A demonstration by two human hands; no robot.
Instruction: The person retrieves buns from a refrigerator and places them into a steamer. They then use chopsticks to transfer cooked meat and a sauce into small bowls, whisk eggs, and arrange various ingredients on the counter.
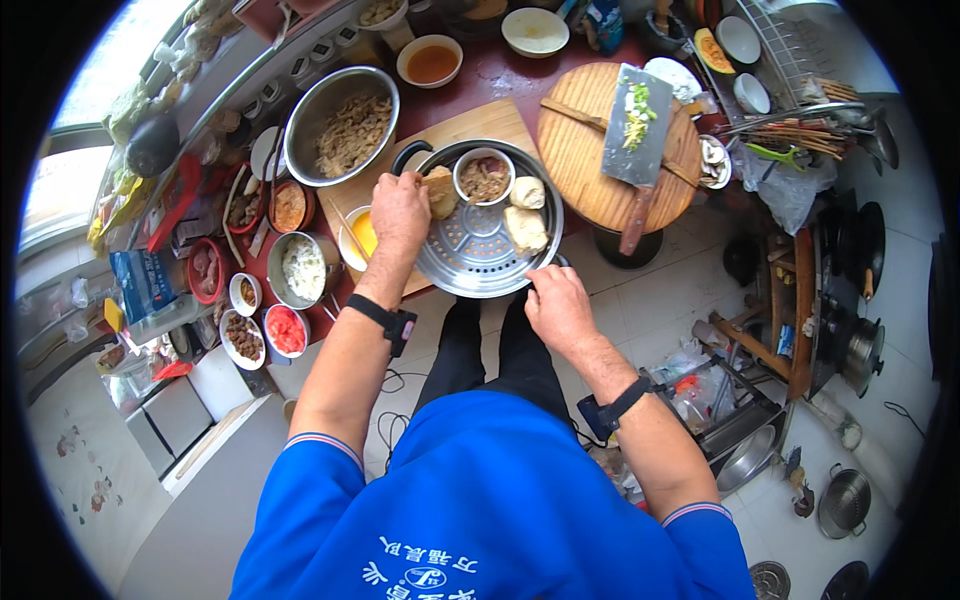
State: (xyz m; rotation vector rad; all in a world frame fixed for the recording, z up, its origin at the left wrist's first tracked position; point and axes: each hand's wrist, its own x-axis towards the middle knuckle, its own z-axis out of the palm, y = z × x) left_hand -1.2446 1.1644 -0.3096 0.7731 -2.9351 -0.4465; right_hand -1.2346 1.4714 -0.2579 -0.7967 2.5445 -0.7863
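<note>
A metal steamer pot with a perforated tray [476, 264] rests on a wooden board, its near side over the counter edge. My left hand [401, 214] closes on its left rim beside the black handle, with the fingertips close to a browned bun [441, 193]; whether they touch the bun is hard to see. On the near right rim, my right hand [559, 304] pinches the edge by the other handle. Inside the tray are a small bowl of brownish shredded food [484, 180] and two pale rolled buns, one upper [527, 193] and one lower [526, 230].
At right, a cleaver [637, 124] with chopped scallion lies across a round chopping board [562, 154]. To the left stand a large steel bowl [291, 142], a beaten-egg bowl [346, 251] with chopsticks, a rice pot [330, 262] and several food bowls. Cables [394, 420] lie on the floor.
</note>
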